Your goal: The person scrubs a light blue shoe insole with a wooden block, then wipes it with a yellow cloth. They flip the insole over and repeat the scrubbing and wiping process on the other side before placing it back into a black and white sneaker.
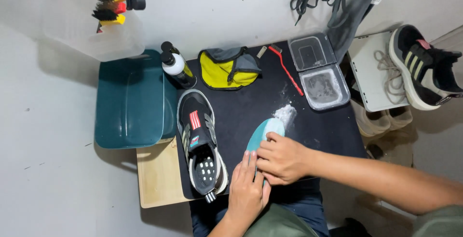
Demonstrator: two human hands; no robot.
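Head camera looks straight down on a black rectangular work mat [289, 116] in the middle of the frame. The right hand [283, 159] reaches in from the lower right, forearm stretched across the mat's lower edge, fingers curled and pressed down on a teal foam shoe insole [260, 133] that lies slanted at lower centre. Whether those curled fingers pinch anything small cannot be told. The left hand [247, 191] comes up from the bottom edge, flat and spread, fingertips resting on the heel end of the same insole, gripping nothing.

A patch of white powder [287, 111] touches the insole's toe end. Just left of the hands, a black sneaker with white stripes and a red tab [200, 145] lies on the mat, close to the left wrist. Bare mat stays open to the right of the insole and above it, up to a red-handled slim brush [288, 70] and two clear plastic containers [319, 70] at upper right. A yellow and grey cloth pouch [227, 68] and a black and white bottle [177, 68] sit along the mat's top edge. A teal plastic lid [130, 99] borders the mat's left side.
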